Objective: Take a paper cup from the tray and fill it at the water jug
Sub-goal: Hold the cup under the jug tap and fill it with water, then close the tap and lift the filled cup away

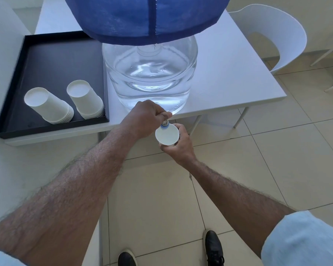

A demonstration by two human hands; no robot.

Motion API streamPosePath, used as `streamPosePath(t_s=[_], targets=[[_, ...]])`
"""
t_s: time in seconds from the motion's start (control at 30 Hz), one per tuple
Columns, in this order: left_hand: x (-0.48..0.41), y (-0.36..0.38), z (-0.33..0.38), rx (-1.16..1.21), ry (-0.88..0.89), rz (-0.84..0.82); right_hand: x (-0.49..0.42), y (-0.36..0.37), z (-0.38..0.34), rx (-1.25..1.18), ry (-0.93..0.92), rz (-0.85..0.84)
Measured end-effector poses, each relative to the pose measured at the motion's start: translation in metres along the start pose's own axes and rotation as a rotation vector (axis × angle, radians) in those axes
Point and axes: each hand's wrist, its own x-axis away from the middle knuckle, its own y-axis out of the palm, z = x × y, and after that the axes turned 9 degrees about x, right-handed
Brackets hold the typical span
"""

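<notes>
A clear water jug (150, 73) with a blue cloth cover stands on the white table (238, 73). Its small blue-and-white tap (164, 125) juts over the table's front edge. My left hand (144, 117) pinches the tap lever. Just under the tap, my right hand (178, 144) holds a white paper cup (167, 135) upright, mouth up. I cannot tell whether water is in the cup. The black tray (52, 60) lies left of the jug, with two stacks of upturned paper cups (50, 105) (86, 99) at its near end.
A white chair (277, 35) stands at the table's far right corner. A pale wall (6, 169) rises close on my left. Beige floor tiles lie below the cup, and my black shoes (213, 246) show near the bottom edge.
</notes>
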Motion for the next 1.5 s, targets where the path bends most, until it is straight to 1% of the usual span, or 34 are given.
streamPosePath(t_s=[0.3, 0.57, 0.7, 0.9, 1.03, 1.23, 1.4, 1.5], targets=[[0.01, 0.012, -0.008, -0.06, 0.152, 0.083, 0.001, 0.002, 0.003, 0.001, -0.002, -0.006], [0.012, 0.013, -0.015, -0.12, 0.236, 0.076, 0.001, 0.0, 0.005, 0.007, 0.007, -0.013], [0.014, 0.015, -0.017, -0.101, 0.256, 0.079, 0.001, 0.0, 0.005, 0.016, 0.015, -0.022], [0.017, 0.017, -0.021, -0.154, 0.35, 0.068, 0.001, -0.001, 0.005, 0.029, 0.033, -0.041], [0.02, 0.02, -0.027, -0.182, 0.431, 0.081, 0.001, -0.002, 0.005, 0.024, 0.043, -0.056], [0.028, 0.034, -0.041, -0.242, 0.496, 0.129, 0.0, 0.0, 0.006, 0.029, 0.042, -0.058], [0.038, 0.045, -0.044, -0.228, 0.47, 0.164, 0.003, -0.003, 0.017, 0.037, 0.047, -0.042], [0.054, 0.051, -0.048, -0.183, 0.405, 0.276, 0.006, -0.012, 0.03, 0.056, 0.075, -0.01]])
